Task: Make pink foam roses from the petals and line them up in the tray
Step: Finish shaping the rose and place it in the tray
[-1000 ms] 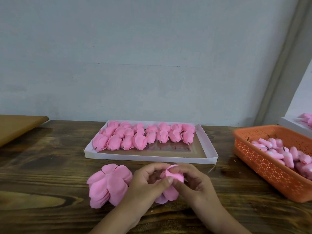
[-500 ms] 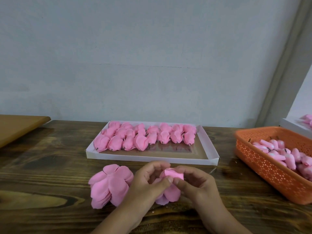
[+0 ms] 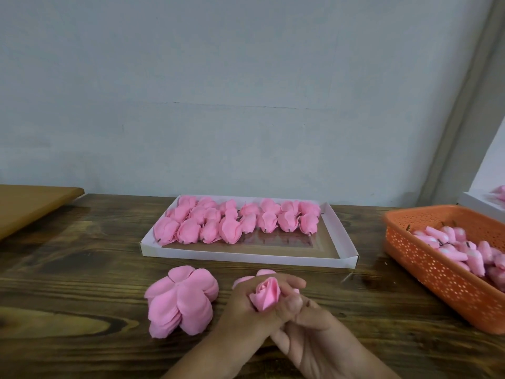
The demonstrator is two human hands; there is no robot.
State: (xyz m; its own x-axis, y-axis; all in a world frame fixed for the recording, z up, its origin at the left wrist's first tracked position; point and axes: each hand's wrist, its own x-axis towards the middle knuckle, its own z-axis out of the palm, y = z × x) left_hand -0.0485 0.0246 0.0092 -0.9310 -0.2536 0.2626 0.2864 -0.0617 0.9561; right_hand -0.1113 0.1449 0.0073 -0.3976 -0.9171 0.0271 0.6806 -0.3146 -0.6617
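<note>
1. The left hand (image 3: pixel 247 307) curls its fingers round a half-made pink foam rose (image 3: pixel 266 295), gripping it so the bud points up and toward the camera; loose outer petals (image 3: pixel 243 280) spread out behind the knuckles.
2. The right hand (image 3: pixel 306 328) sits just under and beside the left, its thumb and fingertips pressed against the lower right side of the same rose, fingers bent round it.
3. Both hands meet near the front edge of the desk (image 3: pixel 82 269), roughly at its middle, with the rose lifted just above the wood.
4. Just to the left of the hands lies a stack of flat petal cutouts (image 3: pixel 181 303), fanned like a flower, resting on the desk and apart from the left hand.
5. Behind the hands, toward the back edge, sits the white cardboard tray (image 3: pixel 246 254). Finished roses (image 3: pixel 235 220) fill its far half in crowded rows, reaching nearly from the left wall to the right; the near strip of the tray floor is bare and brown.
6. At the right edge of the desk stands an orange perforated basket (image 3: pixel 437 274) holding small pink buds (image 3: pixel 461 247) with dark stems.
7. Behind the basket a white box (image 3: pixel 481 206) shows at the frame's edge, with something pink in it.
8. A tan board (image 3: pixel 30 203) overhangs the back left corner.
</note>
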